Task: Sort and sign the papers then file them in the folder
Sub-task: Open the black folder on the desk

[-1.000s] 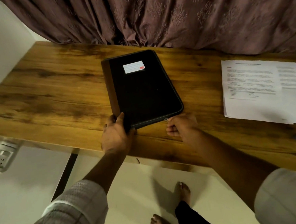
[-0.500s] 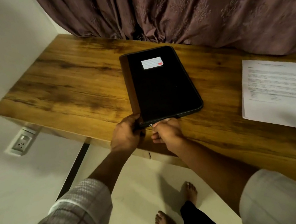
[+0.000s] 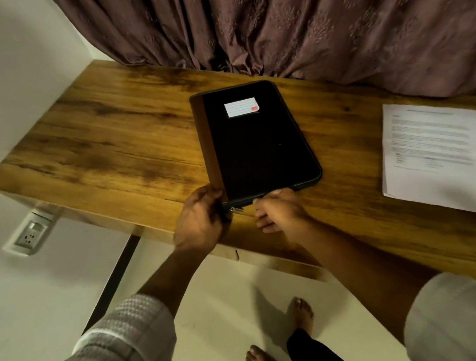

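Head view, left hand (image 3: 199, 217) fingers gripping folder (image 3: 256, 146) corner, right hand (image 3: 280, 212) fingers unclear (zip (image 3: 236, 210) between them), papers (image 3: 442, 149) off right.

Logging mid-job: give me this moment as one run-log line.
folder: closed, flat on table | left hand: grips folder's near-left corner | right hand: at folder's near edge, grip unclear | papers: unfiled, right

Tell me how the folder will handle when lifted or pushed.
Probably stiff: the folder lies flat with straight edges while the left hand grips one corner. Likely to slide, not roll, on the smooth desk. Its thickness suggests moderate weight, though contents are hidden.
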